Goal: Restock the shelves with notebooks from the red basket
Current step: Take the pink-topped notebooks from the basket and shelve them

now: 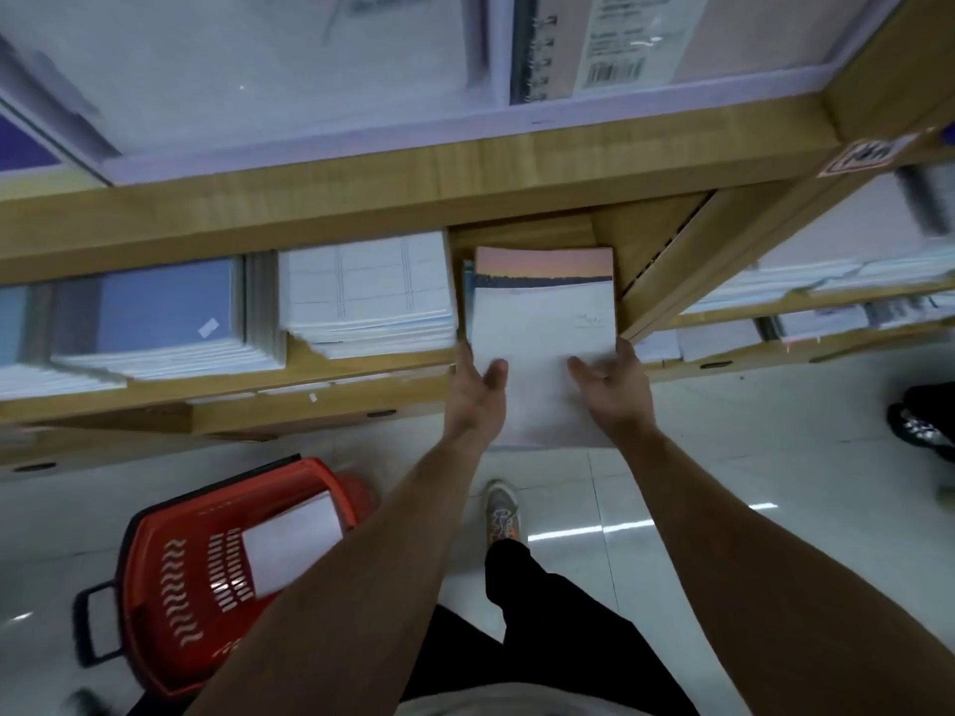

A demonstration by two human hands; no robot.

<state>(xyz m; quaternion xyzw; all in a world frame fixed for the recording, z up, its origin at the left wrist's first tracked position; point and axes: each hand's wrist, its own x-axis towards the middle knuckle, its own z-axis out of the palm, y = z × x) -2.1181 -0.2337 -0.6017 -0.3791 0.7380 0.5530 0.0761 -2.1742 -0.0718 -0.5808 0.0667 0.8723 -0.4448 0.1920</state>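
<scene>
Gripping the notebooks [542, 328] between my left hand [478, 400] and right hand [612, 392], I am shelving them; next likely needs a level push inward.

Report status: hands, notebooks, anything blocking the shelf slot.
Left hand and right hand grip one white notebook stack, partway into the shelf slot. Red basket on floor, spare notebooks inside. No obstruction visible.

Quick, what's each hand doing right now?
The left hand grips the notebook stack at its left edge, thumb on top.
The right hand grips the same notebook stack at its right edge, thumb on top.
</scene>
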